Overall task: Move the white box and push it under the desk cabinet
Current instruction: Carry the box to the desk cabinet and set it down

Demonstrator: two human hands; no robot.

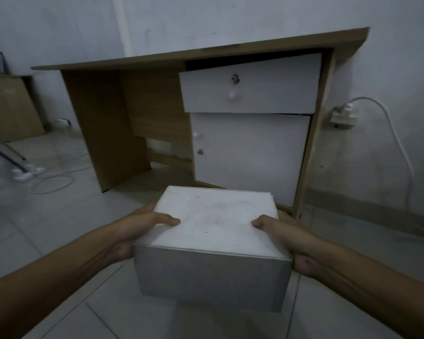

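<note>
I hold the white box (213, 223) in front of me, above the tiled floor. My left hand (142, 228) grips its left side with the thumb lying on the lid. My right hand (287, 238) grips its right side the same way. Behind the box stands a brown wooden desk (157, 60). Its cabinet (250, 155) on the right has a white drawer above a white door, each with a knob and a lock. The open leg space (145, 138) under the desk lies to the left of the cabinet.
A wall socket with a white cable (343, 116) hangs on the wall right of the desk. White cables and a power strip (30, 173) lie on the floor at left. A cardboard box (12, 106) stands at the far left by the wall.
</note>
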